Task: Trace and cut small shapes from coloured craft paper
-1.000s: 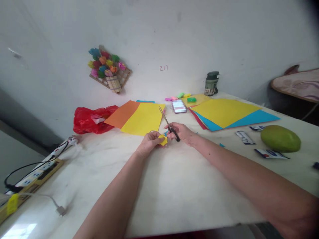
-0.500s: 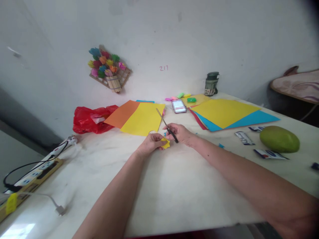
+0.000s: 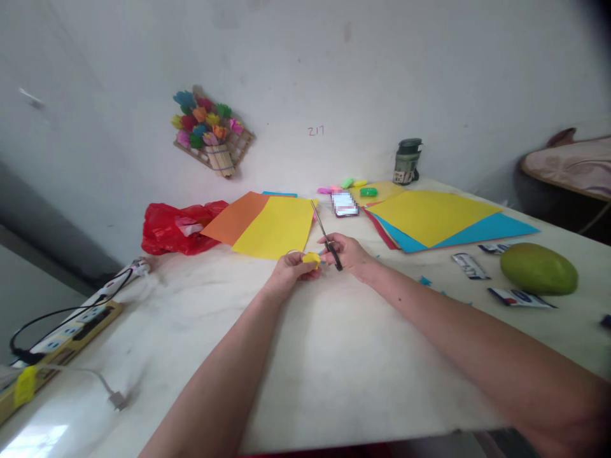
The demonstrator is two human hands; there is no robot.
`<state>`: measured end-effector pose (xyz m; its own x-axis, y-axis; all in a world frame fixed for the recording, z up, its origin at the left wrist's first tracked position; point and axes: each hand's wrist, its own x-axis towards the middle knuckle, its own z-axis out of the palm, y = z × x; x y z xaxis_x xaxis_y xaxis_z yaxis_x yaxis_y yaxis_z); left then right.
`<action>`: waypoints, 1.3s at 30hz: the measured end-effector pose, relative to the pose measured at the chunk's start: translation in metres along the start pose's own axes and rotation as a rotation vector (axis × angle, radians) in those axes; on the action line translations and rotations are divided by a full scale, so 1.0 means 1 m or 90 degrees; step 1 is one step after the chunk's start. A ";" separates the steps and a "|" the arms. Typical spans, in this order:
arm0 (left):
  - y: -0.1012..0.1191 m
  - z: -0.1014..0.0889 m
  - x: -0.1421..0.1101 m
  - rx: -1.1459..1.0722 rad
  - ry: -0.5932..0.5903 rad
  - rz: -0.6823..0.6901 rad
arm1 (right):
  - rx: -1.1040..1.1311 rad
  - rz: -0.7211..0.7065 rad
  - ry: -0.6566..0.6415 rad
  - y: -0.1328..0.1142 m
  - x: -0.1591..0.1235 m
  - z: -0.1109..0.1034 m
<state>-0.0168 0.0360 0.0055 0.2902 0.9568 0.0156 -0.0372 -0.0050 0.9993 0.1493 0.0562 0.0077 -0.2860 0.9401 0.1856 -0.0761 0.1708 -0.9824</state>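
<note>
1. Pale wall (image 3: 382,70) behind, whitish table (image 3: 324,375) below; from where I stand, the bare stretch before the person gives both forearms room.
2. Between thumb and fingers, the left hand (image 3: 290,272) pinches a small yellow piece (image 3: 311,259), which sits just above the tabletop near the middle. I'd keep that pinch light and near the edge, since thin paper would probably crease.
3. The right hand (image 3: 349,253) grasps the scissors (image 3: 335,256) by their dark handles, blades slanting away toward the wall. They look closed together, though I can't be sure from here.
4. Those blades point past the yellow piece, not at it. Any snip would call for bringing them round first, with the left fingertips clear of the edges.
5. Turning the paper into the blades, rather than twisting the scissors, would likely give a smoother outline.
6. Beyond the hands lies a large yellow sheet (image 3: 274,226); the blade tips overlap its right edge in my view, so I'd mind them there.
7. Blue scraps (image 3: 425,280) dot the table beside the right forearm, better kept from under the work.
</note>
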 end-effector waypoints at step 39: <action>-0.006 -0.008 0.002 -0.042 -0.063 -0.016 | -0.001 0.007 0.009 -0.001 -0.001 0.004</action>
<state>-0.0238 0.0405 -0.0005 0.3843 0.9232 -0.0036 -0.0910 0.0417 0.9950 0.1462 0.0537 0.0083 -0.2735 0.9460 0.1740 -0.0710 0.1605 -0.9845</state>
